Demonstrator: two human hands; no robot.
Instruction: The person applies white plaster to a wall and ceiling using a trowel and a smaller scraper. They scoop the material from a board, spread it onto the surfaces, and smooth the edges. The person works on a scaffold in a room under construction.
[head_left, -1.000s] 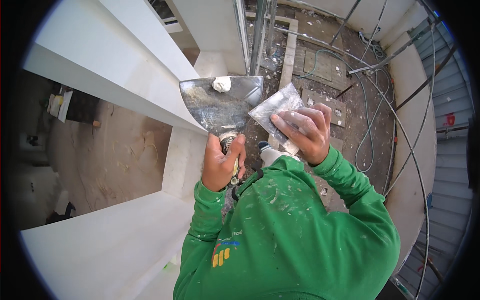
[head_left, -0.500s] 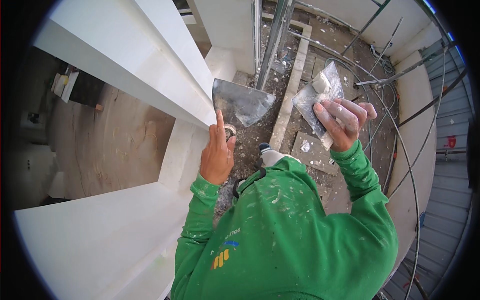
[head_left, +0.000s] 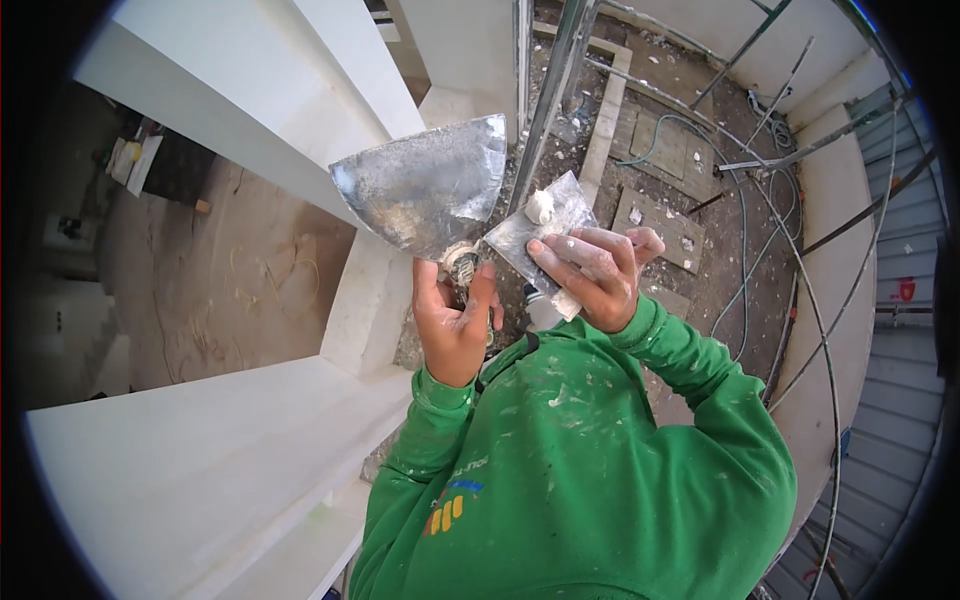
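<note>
My left hand is closed round the handle of a wide putty knife. Its broad, fan-shaped metal blade points up and away, smeared with pale residue, and a crust of filler rings its neck. In my right hand is a flat, four-sided metal scraper blade, gripped along its near edge. A lump of white putty sits on the scraper's upper face. White residue coats the right fingers. The two blades are close together, the scraper's left corner beside the putty knife's neck; whether they touch I cannot tell.
A white beam slants down on the left, above a white ledge. Metal poles cross on the right. A hose and boards lie on the debris-strewn ground.
The putty knife has turned, its blade now broadside and swung left, away from the beam's edge. The right hand and scraper have moved left toward it, and the putty lump looks smaller.
</note>
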